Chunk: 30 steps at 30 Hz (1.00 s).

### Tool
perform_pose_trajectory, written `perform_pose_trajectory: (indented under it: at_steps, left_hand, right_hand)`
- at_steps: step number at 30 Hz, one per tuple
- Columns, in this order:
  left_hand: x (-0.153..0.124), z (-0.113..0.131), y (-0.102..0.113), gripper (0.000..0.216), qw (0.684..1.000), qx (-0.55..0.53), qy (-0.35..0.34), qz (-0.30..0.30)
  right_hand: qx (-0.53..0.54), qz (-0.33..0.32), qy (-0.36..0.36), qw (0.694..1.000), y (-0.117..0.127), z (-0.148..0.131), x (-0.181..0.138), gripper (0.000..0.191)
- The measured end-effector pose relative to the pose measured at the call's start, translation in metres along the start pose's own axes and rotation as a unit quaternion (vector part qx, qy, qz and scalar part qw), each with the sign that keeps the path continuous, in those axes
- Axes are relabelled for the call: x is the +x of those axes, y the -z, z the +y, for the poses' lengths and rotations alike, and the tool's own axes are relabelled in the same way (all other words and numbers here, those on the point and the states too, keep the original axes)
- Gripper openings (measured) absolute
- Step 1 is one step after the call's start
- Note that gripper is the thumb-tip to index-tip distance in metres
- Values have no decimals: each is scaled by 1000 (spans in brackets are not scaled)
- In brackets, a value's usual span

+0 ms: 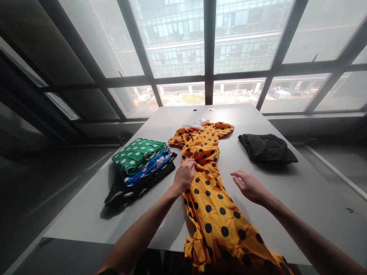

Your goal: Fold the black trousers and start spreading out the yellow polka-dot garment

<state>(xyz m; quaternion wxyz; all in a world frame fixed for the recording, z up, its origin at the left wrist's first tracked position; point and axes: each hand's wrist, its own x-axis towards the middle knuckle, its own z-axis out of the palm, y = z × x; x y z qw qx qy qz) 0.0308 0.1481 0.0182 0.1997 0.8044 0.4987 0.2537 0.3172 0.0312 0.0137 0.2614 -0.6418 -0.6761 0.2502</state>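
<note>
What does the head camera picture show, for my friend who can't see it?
The left hand pinches an orange dress with black dots spread along a grey table, while the right hand hovers open beside it. A stack of folded spotted clothes lies left, a dark bundle right.

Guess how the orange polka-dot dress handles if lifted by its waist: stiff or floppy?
Probably floppy: the orange polka-dot dress lies rumpled and its hem droops over the table edge. Likely light, since it bunches under the left hand. It would probably slide rather than roll.
</note>
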Motion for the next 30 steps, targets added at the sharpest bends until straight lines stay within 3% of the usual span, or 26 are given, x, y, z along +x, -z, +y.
perform_pose_trajectory:
  at_steps: [2,4,6,9,13,16,18,20,21,25,30]
  left_hand:
    - [49,-7,-21,38,1000,15,-16,16]
    - [85,-19,-39,47,997,77,-21,-13]
    - [107,-33,-51,57,989,136,2,-60]
    - [128,-53,-62,68,982,149,32,-109]
    - [163,-62,-63,69,995,28,38,-86]
    - [198,-66,-50,46,998,-29,53,-33]
    - [219,-76,-33,38,995,-32,91,23]
    - [235,-91,-14,38,983,-23,160,84]
    - [241,-100,-5,41,974,-16,199,107]
    - [256,-131,15,59,940,-5,315,131]
    - [266,-151,15,44,945,-59,308,88]
  right_hand:
    - [-42,41,93,994,-23,-12,58,41]
    - [-103,20,151,983,-47,-19,105,46]
    - [-170,-29,150,974,-65,-18,135,54]
    - [-239,-52,114,963,-72,-1,148,59]
    - [-251,-49,72,964,-57,21,143,55]
    - [-145,-56,48,987,-29,26,161,42]
    - [-6,23,-13,1000,-6,27,191,37]
    - [128,149,-117,974,18,32,231,26]
    - [157,180,-159,958,28,35,253,23]
    - [212,213,-259,918,48,51,331,26]
    - [256,234,-262,901,39,64,387,38]
